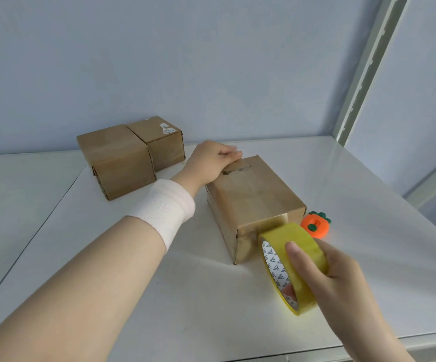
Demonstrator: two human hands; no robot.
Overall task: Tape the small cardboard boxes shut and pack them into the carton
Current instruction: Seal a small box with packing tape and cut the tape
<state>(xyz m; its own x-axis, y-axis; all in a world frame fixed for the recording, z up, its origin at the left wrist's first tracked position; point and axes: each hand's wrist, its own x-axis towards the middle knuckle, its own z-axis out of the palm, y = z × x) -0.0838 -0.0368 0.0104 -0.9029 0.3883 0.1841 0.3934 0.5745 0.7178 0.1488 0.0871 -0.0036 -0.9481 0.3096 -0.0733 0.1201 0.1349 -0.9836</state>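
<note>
On the white table (133, 296) a closed cardboard box (253, 197) sits just right of centre, its contents hidden. The left hand (216, 163), a white wristband (167, 207) on its wrist, has its fingers curled over the box's far top edge at 12 o'clock, holding it. At the box's 6 o'clock edge the right hand (339, 280) grips a yellow tape roll (290, 246) — thumb on the outer face, a fingertip inside the core — with a strip of tape running up onto the lid. An orange carrot-shaped object (316, 227) lies at 4 o'clock, just beside the box. At 10 o'clock, well apart, two more closed boxes (117, 163) stand touching — the rear one has a white label.
</note>
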